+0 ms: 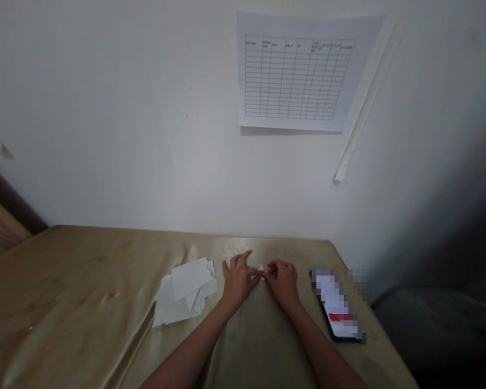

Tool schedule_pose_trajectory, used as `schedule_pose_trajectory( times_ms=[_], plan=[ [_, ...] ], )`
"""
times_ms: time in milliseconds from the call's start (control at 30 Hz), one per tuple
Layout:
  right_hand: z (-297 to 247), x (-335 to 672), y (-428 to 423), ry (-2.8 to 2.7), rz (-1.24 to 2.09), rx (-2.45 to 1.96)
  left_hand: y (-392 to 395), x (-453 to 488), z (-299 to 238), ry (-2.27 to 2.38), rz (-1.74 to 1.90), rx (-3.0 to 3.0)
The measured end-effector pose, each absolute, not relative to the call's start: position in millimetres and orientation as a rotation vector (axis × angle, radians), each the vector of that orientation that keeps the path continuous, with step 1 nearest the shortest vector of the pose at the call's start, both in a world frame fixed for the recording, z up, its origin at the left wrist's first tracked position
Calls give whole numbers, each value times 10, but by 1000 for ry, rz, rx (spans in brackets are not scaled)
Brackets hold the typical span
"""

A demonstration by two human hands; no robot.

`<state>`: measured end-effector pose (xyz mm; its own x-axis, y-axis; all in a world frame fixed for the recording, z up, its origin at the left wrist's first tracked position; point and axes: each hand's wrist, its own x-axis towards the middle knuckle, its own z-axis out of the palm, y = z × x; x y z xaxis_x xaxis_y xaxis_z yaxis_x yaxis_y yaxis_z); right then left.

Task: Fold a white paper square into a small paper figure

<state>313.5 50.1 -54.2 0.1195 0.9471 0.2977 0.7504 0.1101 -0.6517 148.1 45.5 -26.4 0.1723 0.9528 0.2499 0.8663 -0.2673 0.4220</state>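
Between my hands is a small white piece of paper (261,268), its pointed tip showing above the fingertips and the rest mostly covered. My left hand (240,276) pinches its left side with thumb and index finger, while the other fingers spread upward. On the other side, my right hand (282,278) has its fingers curled and its fingertips pressed at the paper's right edge. Both hands rest low over the table covering. To the left of my left hand lie several torn white paper sheets (188,283), overlapping, with one small folded piece on top.
A phone (337,305) with a lit, partly pixelated screen lies right of my right hand. The table (85,302) has a shiny, wrinkled tan cover and meets a white wall (105,135) at the back. A printed grid sheet (299,75) hangs on that wall.
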Motion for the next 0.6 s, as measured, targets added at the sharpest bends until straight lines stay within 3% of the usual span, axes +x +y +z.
schedule_pose_trajectory(
  times_ms=[600],
  plan=[
    [-535,3125,504,-1666,337,-1680,436,1475,-261,1879,590,2265]
  ],
)
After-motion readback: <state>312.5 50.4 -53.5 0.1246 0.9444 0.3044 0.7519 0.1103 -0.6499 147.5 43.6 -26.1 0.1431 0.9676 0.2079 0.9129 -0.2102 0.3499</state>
